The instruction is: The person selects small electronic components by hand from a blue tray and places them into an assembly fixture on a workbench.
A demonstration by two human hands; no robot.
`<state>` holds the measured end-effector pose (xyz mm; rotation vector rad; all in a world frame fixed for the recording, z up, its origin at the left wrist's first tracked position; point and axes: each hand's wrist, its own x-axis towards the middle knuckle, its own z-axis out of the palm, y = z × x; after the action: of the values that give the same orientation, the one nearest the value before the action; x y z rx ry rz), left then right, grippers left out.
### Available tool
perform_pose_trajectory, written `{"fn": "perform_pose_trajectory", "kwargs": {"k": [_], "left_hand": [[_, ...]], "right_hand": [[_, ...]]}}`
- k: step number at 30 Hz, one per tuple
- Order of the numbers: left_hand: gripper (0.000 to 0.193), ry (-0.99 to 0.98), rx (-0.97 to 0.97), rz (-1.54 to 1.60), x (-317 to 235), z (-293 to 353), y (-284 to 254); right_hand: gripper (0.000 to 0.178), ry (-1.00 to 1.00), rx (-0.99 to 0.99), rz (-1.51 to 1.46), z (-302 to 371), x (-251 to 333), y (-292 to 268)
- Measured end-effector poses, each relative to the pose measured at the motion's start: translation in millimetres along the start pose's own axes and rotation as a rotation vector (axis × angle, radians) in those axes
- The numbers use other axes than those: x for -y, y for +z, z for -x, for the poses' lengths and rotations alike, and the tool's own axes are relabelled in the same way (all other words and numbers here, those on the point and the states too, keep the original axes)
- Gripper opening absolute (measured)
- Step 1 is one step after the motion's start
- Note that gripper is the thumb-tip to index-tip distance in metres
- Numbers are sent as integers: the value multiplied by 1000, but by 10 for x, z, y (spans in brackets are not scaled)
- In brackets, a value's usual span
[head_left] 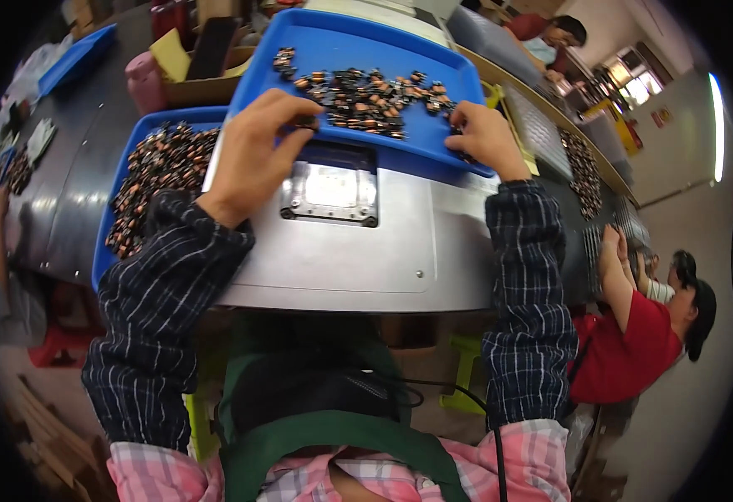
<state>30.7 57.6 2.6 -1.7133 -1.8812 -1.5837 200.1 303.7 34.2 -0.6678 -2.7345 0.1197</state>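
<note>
Parts (358,99) at upper centre look light, stiff, best side-pinched. Left hand (259,146) pinches one closely; right hand (487,140) is half-curled, hold unclear.

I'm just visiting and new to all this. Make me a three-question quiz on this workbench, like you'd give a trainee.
1. True or false: the left hand and the right hand are both at the same blue tray.
2. What stands just beyond the left-side tray: (a) a pink bottle, (b) a white teapot, (c) a green kettle?
3. Fill in: the small parts are mostly black and ___-coloured.

Key: 1 true; 2 a; 3 copper.
</note>
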Motion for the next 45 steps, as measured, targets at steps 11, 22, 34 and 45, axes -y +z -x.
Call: {"fn": "perform_pose_trajectory", "kwargs": {"k": [11,22,34,45], "left_hand": [[16,124,344,-91,-65,126,60],[14,148,348,-237,-125,73,118],[18,-340,-217,-302,266,598,-705],[18,-129,-127,-366,438,-107,-563]], "right_hand": [[24,-20,40,-1310,-5,541,53],[23,-286,-29,-730,198,1077,190],[22,-501,5,-559,237,1093,324],[16,-589,-18,-478,209,1127,337]]}}
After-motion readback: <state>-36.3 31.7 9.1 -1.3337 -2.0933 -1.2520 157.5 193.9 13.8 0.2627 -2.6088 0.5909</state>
